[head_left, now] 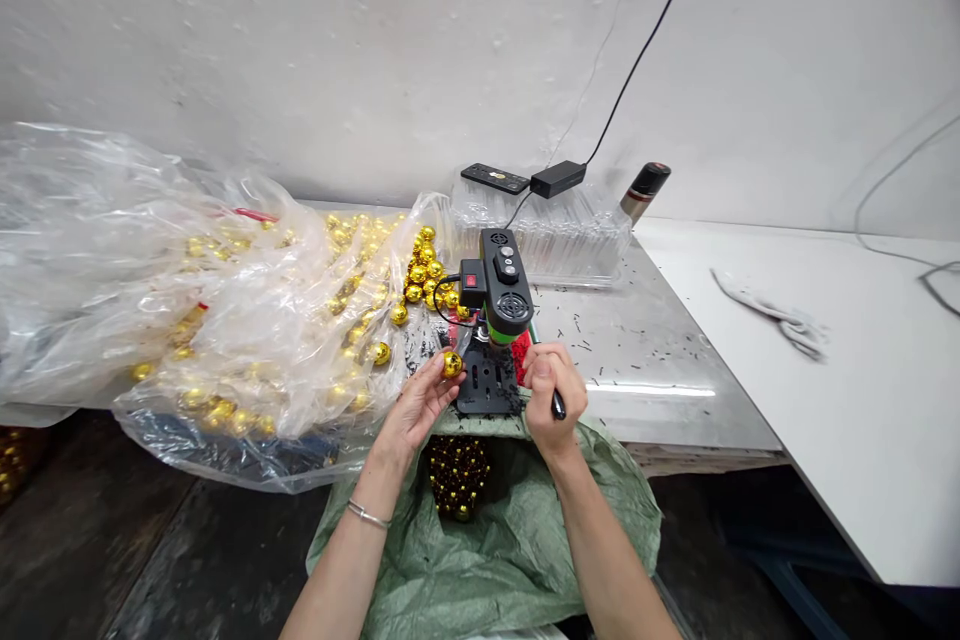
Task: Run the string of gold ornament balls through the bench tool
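Observation:
Between the fingertips of my left hand [421,402] is a shiny gold ball [451,364], held just left of a black device [508,285] on a slotted base [489,382]. My right hand [553,392] is closed in a fist around a black-handled tool [558,406], to the right of that base; most of the tool is hidden by the fingers. Loose gold balls [424,270] lie behind my left hand, at the mouth of a clear plastic bag [247,320] with more balls inside. Below both hands, a green sack [517,540] hangs open with many gold balls in it.
Behind the device, a clear plastic tray [570,245] carries a black phone [495,178] and a power adapter [558,179] with a cable. A dark bottle [646,188] stands near the wall. Black scraps litter the metal table [652,350]. Scissors [795,325] lie on the white table [855,420].

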The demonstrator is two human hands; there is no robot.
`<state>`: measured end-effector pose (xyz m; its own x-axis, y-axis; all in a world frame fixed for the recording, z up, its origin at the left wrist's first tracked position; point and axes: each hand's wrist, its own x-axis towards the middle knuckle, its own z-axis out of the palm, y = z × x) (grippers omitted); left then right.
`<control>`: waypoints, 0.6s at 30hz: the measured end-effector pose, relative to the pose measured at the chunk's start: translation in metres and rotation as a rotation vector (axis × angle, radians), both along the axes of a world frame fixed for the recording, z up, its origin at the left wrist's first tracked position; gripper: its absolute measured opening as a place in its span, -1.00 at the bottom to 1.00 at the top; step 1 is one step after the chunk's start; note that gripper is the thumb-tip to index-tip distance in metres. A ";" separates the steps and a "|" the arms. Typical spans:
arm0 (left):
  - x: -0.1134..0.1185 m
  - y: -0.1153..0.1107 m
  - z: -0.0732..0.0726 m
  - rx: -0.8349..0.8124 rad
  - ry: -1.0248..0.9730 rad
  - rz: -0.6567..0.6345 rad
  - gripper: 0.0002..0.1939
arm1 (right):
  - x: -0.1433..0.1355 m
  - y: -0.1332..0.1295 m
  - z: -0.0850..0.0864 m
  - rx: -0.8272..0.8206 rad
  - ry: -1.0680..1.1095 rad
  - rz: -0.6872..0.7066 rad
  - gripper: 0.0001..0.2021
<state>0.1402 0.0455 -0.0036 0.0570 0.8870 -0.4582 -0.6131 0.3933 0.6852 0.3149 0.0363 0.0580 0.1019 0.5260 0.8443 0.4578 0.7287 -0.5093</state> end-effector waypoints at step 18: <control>0.021 0.010 -0.016 0.130 0.254 0.018 -0.54 | -0.003 0.004 0.043 -0.176 0.079 0.009 -0.62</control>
